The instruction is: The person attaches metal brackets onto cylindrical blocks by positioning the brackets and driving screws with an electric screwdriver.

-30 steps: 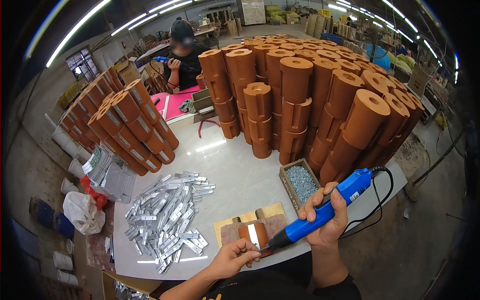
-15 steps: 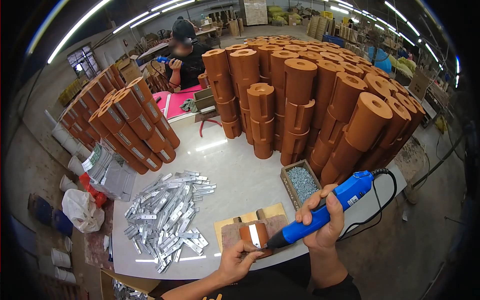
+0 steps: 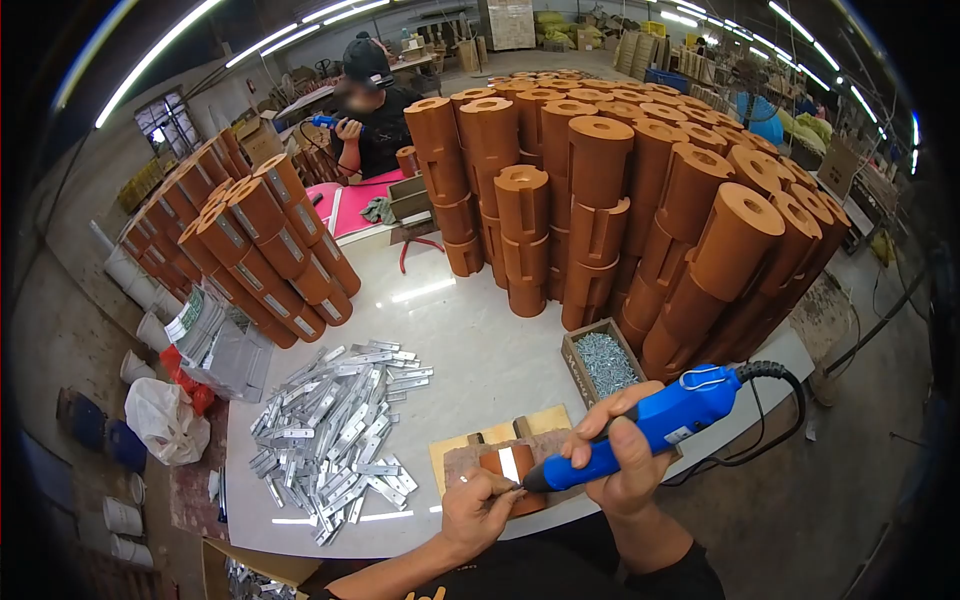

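Brown cylinder [image 3: 524,463], left fingers [image 3: 494,486] at its near side

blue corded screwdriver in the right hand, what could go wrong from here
The blue corded screwdriver in the right hand has its black tip close beside the left hand; a slip could nick it.

The flat silver metal strip on the brown cylinder might shift under pressure and end up crooked.

The tall stacks of brown cylinders crowd the open wooden box of screws; a knock could perhaps topple one.
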`<state>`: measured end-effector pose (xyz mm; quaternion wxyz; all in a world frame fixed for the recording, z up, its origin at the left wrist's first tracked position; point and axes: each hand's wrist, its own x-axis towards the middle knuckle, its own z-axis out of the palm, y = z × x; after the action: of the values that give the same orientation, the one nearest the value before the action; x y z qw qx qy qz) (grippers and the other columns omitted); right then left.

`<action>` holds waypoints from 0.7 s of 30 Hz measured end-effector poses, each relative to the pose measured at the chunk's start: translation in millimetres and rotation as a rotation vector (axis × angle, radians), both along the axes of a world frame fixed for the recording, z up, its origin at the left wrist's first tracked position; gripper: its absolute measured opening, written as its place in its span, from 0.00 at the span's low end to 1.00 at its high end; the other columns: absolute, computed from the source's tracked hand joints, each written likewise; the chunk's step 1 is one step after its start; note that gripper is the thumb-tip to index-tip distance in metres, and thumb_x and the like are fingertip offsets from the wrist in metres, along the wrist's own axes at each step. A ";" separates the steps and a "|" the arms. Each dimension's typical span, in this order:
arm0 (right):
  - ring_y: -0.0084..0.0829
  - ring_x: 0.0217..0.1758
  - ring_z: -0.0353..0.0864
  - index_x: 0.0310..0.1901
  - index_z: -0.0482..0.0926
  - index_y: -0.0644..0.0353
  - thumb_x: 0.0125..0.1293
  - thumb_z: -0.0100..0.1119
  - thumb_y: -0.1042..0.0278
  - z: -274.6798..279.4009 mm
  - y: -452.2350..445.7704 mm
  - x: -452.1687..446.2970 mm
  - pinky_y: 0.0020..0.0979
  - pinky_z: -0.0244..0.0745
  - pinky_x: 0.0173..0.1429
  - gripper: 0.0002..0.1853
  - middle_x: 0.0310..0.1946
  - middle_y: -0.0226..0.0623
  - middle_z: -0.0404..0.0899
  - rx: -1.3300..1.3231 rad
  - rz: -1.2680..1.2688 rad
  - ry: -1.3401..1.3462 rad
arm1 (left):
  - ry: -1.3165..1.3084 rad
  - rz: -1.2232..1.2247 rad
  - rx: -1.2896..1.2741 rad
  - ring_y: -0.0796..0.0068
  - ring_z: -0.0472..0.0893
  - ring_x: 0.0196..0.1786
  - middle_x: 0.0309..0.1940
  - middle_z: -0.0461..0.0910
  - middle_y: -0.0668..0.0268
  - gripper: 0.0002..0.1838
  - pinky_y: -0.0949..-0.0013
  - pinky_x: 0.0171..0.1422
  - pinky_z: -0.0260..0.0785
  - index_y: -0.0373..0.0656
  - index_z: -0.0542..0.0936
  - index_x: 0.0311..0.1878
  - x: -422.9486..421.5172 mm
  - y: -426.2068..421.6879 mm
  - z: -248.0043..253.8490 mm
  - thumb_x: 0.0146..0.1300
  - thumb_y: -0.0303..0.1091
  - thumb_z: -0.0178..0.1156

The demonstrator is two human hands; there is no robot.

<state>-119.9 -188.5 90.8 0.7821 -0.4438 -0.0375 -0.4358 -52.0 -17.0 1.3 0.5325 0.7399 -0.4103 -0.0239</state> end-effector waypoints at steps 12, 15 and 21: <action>0.27 0.29 0.80 0.47 0.65 0.62 0.65 0.59 0.79 -11.1 7.7 -0.1 0.29 0.81 0.38 0.14 0.35 0.49 0.80 -0.204 0.079 0.076 | -0.130 -0.015 0.036 0.62 0.76 0.44 0.40 0.84 0.64 0.09 0.60 0.53 0.66 0.41 0.78 0.29 5.6 -6.1 -5.6 0.47 0.19 0.69; 0.27 0.30 0.81 0.47 0.65 0.62 0.65 0.60 0.79 -8.1 7.6 -0.3 0.30 0.82 0.39 0.14 0.36 0.48 0.80 -0.250 0.082 0.092 | -0.190 -0.042 0.070 0.56 0.76 0.51 0.52 0.83 0.59 0.10 0.56 0.58 0.63 0.41 0.80 0.30 9.5 -4.8 -14.3 0.45 0.23 0.71; 0.29 0.35 0.83 0.47 0.65 0.63 0.63 0.61 0.82 -5.4 14.6 1.9 0.33 0.83 0.47 0.16 0.35 0.45 0.80 -0.330 0.085 0.121 | -0.194 -0.031 0.118 0.55 0.75 0.56 0.55 0.81 0.58 0.10 0.56 0.63 0.61 0.41 0.82 0.31 12.2 -8.4 -16.1 0.43 0.23 0.71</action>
<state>-118.0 -173.9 85.4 0.7172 -0.5895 -0.0798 -0.3629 -39.8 -25.4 -14.7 0.4453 0.7625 -0.4691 0.0152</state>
